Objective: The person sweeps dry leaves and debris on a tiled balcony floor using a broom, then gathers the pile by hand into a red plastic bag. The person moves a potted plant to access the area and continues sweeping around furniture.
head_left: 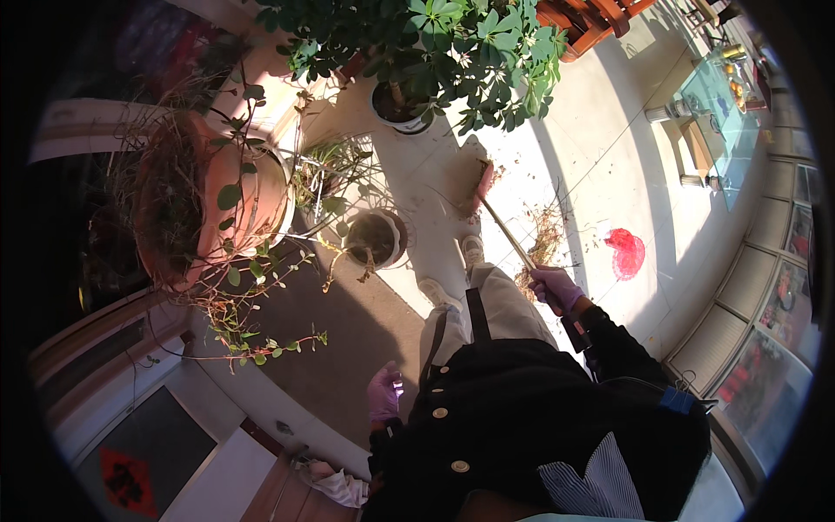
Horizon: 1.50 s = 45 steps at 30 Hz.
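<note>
My right hand (557, 289), in a light purple glove, is closed round the wooden handle of a broom (508, 230). The broom slants away to the upper left, and its pinkish-red head (484, 180) rests on the pale floor in front of my feet. Dry plant scraps (548, 228) lie scattered to the right of the handle, with smaller bits beside the head. My left hand (384, 391), also gloved, hangs by my left side. Its fingers are loosely bent and somewhat apart, and I see nothing in them.
A large terracotta pot (187, 200) with trailing stems stands at left, near a smaller pot (376, 239). A leafy plant (435, 52) grows in a white-rimmed pot ahead. A red rounded thing (624, 254) lies on the floor at right. A glass-topped table (709, 104) is at far right.
</note>
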Tool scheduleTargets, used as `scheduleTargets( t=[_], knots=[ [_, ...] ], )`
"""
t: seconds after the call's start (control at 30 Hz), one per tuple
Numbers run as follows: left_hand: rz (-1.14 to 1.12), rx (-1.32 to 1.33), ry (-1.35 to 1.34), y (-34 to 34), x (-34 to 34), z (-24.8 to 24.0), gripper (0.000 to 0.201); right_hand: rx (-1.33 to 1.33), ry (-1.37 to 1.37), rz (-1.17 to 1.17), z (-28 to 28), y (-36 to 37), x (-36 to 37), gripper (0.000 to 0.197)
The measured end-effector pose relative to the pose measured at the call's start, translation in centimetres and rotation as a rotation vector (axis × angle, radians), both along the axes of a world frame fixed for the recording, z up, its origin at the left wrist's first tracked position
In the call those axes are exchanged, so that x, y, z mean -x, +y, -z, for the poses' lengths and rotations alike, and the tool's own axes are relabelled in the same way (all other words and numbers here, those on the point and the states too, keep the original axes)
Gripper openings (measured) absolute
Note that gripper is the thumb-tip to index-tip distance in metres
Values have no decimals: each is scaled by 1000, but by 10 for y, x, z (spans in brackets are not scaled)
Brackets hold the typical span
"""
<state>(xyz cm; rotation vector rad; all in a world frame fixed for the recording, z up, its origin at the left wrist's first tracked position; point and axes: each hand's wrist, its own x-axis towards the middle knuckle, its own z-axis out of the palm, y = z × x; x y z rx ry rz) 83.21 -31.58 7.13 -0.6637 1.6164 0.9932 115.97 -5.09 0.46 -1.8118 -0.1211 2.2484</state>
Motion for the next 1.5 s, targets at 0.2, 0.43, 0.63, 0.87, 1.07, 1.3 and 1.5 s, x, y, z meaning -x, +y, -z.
scheduleTargets(
  t=[0.2, 0.43, 0.63, 0.87, 1.07, 1.3, 1.5],
  knots=[
    [66, 17, 29, -2, 2, 0, 31, -39, 166, -55, -10, 15, 63, 8],
    [18, 57, 60, -19, 1, -13, 23, 200, 337, 306, 75, 103, 80, 14],
    [-50, 105, 37, -21, -1, -8, 25, 109, 385, 604, 28, 64, 45, 16],
    [-54, 122, -49, -16, -7, 5, 30, -147, -84, -336, -51, 36, 27, 5],
    [-144, 69, -14, -11, -4, 3, 23, -480, 31, -760, -2, 75, 124, 16],
    [-179, 237, -20, -25, -24, -15, 19, -827, 19, -1019, 77, 180, 294, 21],
    [-165, 152, -135, -31, -42, -3, 31, -1542, -250, -1438, 129, 256, 406, 24]
  ],
)
